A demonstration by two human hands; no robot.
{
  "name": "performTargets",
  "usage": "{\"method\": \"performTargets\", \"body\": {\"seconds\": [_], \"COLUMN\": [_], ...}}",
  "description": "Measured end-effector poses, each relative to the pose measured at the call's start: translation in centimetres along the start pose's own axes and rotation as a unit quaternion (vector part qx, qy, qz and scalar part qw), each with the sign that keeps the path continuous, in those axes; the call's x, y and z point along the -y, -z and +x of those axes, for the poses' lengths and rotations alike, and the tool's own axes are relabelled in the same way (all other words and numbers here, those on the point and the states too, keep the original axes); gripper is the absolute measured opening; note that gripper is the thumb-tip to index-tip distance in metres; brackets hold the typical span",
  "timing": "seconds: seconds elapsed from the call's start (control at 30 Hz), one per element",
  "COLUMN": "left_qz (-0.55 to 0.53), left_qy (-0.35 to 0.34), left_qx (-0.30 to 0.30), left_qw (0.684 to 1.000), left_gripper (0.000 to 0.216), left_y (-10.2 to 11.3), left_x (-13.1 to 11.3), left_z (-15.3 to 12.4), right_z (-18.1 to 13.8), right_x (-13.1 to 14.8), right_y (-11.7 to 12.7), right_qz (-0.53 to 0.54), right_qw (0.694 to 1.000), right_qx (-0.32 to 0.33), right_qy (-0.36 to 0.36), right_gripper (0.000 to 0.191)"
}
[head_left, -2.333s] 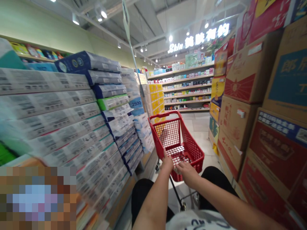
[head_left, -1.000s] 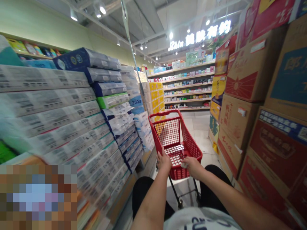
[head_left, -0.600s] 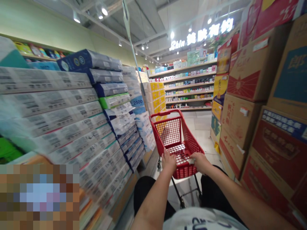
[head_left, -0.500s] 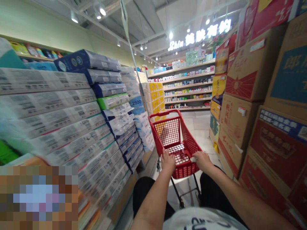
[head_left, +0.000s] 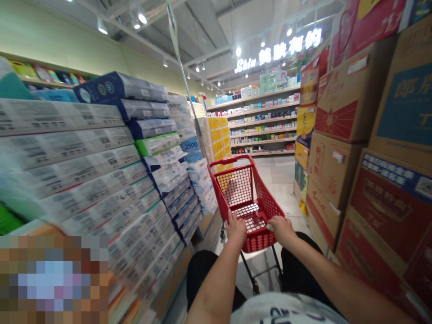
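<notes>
A red plastic shopping cart (head_left: 235, 186) with a lattice basket stands directly in front of me, its visible basket floor bare. My left hand (head_left: 236, 228) is closed over the cart's near left side, with the index finger pointing forward along it. At the near right corner, my right hand (head_left: 282, 228) grips the cart's rim. Something small and whitish shows at the right hand's fingertips, too small to name. A thin pole (head_left: 189, 85) rises from the cart's far left corner toward the ceiling.
Tall stacks of wrapped paper packs (head_left: 84, 166) line the left side. Cardboard cartons (head_left: 340, 99) are piled high on the right. Pale tiled floor (head_left: 270, 175) leads to stocked shelves (head_left: 265, 119) under a lit sign. A pixelated patch covers the lower left.
The view has shifted very slightly, with the shelves and stacks a little further left. Both hands keep their places on the cart.
</notes>
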State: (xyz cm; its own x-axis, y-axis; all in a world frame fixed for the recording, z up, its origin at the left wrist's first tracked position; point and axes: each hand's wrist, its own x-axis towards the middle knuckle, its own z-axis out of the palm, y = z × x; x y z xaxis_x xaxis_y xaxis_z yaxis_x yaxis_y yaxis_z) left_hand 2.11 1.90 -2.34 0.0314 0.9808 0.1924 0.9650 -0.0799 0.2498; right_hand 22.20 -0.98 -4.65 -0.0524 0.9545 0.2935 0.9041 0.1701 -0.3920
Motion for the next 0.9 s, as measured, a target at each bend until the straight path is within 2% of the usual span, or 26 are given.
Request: {"method": "performTargets", "body": {"seconds": [0.13,0.27,0.43,0.53,0.6,0.67,0.8,0.9], "left_qz": [0.008,0.009,0.010,0.007,-0.004,-0.010,0.001,0.029], "left_qy": [0.000,-0.008,-0.011,-0.072,-0.137,-0.168,-0.182,-0.176], "left_qx": [0.012,0.013,-0.009,-0.024,-0.001,0.019,0.048,0.076], "left_qw": [1.000,1.000,1.000,0.997,0.991,0.986,0.982,0.981], "left_gripper": [0.041,0.043,0.042,0.041,0.039,0.038,0.044,0.049], "left_y": [0.5,0.7,0.8,1.0,1.1,1.1,1.3,1.3], "left_x": [0.0,0.2,-0.1,-0.7,-1.2,-1.4,-1.4,-1.3], "left_z": [-0.3,-0.3,-0.4,-1.4,-2.3,-2.9,-2.8,-1.9], "right_z": [-0.4,-0.2,0.2,0.2,0.1,-0.1,-0.1,0.4], "right_x": [0.6,-1.2,-2.6,-2.0,-1.4,-1.1,-1.8,-3.2], "right_y": [0.1,1.3,1.7,1.2,0.9,0.7,0.2,-1.2], "right_qz": [0.000,-0.019,-0.006,-0.012,-0.021,-0.027,-0.003,0.030], "right_qw": [1.000,0.999,0.998,0.999,0.999,0.999,0.999,0.998], "right_qx": [0.006,0.020,0.039,0.035,0.027,0.019,0.011,-0.013], "right_qy": [0.019,0.019,0.056,0.033,0.020,0.019,0.040,0.061], "right_gripper": [0.035,0.037,0.031,0.025,0.023,0.022,0.035,0.047]}}
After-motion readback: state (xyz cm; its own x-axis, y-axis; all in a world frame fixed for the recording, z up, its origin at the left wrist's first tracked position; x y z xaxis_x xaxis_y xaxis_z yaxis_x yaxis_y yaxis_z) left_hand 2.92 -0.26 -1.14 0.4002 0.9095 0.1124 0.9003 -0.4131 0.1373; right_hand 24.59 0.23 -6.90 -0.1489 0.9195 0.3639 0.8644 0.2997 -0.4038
